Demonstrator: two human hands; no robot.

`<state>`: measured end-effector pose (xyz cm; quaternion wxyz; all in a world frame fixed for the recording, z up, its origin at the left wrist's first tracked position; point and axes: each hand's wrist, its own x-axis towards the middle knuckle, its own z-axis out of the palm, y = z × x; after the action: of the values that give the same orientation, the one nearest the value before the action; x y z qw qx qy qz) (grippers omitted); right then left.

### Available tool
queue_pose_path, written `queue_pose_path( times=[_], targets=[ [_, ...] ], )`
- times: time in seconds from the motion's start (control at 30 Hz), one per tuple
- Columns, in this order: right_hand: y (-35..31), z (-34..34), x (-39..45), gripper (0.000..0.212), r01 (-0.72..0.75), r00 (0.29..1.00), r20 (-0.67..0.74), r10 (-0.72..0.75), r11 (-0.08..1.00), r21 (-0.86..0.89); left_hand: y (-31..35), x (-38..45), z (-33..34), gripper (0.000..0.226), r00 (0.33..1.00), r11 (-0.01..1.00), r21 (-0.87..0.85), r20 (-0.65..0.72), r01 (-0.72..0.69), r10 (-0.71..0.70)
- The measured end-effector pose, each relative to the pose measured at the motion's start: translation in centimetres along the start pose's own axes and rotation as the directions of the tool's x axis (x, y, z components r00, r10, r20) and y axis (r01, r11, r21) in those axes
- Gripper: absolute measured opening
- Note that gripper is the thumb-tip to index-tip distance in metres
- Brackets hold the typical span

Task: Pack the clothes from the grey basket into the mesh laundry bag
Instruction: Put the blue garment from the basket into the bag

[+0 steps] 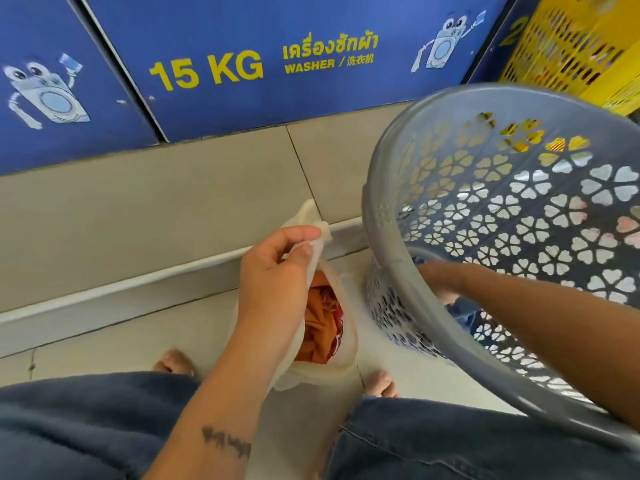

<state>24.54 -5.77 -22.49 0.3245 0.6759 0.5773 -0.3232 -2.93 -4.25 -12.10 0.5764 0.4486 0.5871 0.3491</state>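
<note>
- The left hand (273, 271) pinches the rim of the white mesh laundry bag (341, 344), holding its mouth open above the floor.
- Orange and red clothes (320, 327) fill the bag.
- The right hand (438, 275) reaches inside the tilted grey basket (381, 188); its grip cannot be made out.

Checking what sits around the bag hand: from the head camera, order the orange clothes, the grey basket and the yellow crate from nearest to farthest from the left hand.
1. orange clothes: in the mesh bag, just under the left hand.
2. grey basket: to its right, tilted.
3. yellow crate: far upper right, behind the basket.
</note>
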Motion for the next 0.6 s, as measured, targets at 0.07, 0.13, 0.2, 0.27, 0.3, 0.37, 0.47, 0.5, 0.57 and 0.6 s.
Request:
queue_pose_path(
  times=[0.07,0.13,0.2,0.27,0.3,0.37,0.47,0.5,0.57,0.6],
  targets=[
    [-0.1,-2.1,-2.1,0.023,0.003,0.999,-0.054,0.004,0.991,0.131,0.3,-0.1,-0.7,0.019,1.000,1.000,0.006,-0.030,-0.005,0.005],
    [-0.5,-4.2,-4.8,0.022,0.051,0.985,-0.174,-0.006,0.965,0.256,0.6,-0.4,-1.4,0.019,0.998,1.000,0.025,-0.056,-0.006,0.007],
    [-0.4,-5.9,-8.0,0.019,0.126,0.954,-0.300,-0.008,0.919,0.375,0.9,-1.0,-2.2,0.019,0.997,0.999,0.036,-0.076,0.016,-0.013],
    [-0.4,-6.9,-11.7,0.010,0.206,0.887,-0.461,0.022,0.875,0.437,0.9,-2.0,-2.9,0.021,0.996,0.998,0.040,-0.086,0.040,-0.037],
    [-0.5,-7.2,-13.6,0.013,0.247,0.834,-0.549,0.056,0.851,0.463,0.9,-2.6,-3.3,0.022,0.995,0.998,0.048,-0.091,0.043,-0.038],
    [-1.2,-7.4,-17.4,0.019,0.389,0.717,-0.690,0.104,0.761,0.519,1.1,-3.8,-4.1,0.019,0.994,0.997,0.053,-0.104,0.049,-0.044],
    [-3.5,-7.2,-23.6,0.030,0.615,0.553,-0.821,0.142,0.596,0.516,2.3,-5.4,-5.4,0.014,0.990,0.996,-0.007,-0.108,0.087,-0.087],
    [-4.5,-7.0,-25.5,0.031,0.677,0.508,-0.846,0.158,0.535,0.506,2.7,-5.9,-5.8,0.013,0.991,0.995,-0.015,-0.095,0.098,-0.099],
    [-6.8,-6.9,-29.0,0.026,0.785,0.403,-0.896,0.189,0.431,0.444,3.3,-7.1,-6.5,0.013,0.992,0.994,-0.006,-0.049,0.112,-0.112],
    [-8.1,-6.9,-30.3,0.021,0.820,0.357,-0.915,0.190,0.405,0.404,3.5,-7.8,-6.8,0.015,0.994,0.994,-0.008,-0.033,0.107,-0.107]
  ],
)
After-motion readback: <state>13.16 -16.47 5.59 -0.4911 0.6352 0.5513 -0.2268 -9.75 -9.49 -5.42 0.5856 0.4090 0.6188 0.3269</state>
